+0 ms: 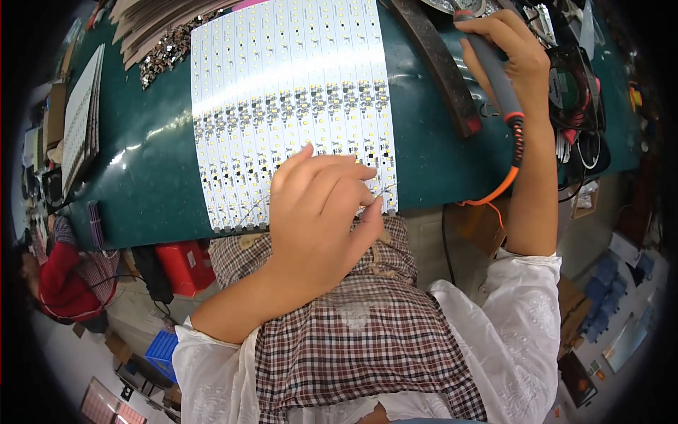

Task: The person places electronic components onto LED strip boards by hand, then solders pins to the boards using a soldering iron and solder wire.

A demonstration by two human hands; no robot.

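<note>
A white sheet of LED circuit boards (296, 63), scored into strips with rows of small yellow chips, lies on the green table in front of me. My left hand (318, 205) is over its near edge, thumb and fingers pinched on a thin solder wire (386, 189). One end pokes out past the fingertips; another stretch trails by the wrist side. At the far right, my right hand (519, 53) is wrapped round the grey handle of a soldering iron (500, 81) with an orange cord. The iron's front end is over a metal dish (452, 6), its tip hard to make out.
A dark, worn bar (438, 63) lies right of the sheet. Small metal parts (166, 56) are heaped at the far left, near stacked brown strips (152, 25). More boards (81, 120) lean leftward. A black fan-like device (575, 88) stands right. Someone in red (63, 272) is at left.
</note>
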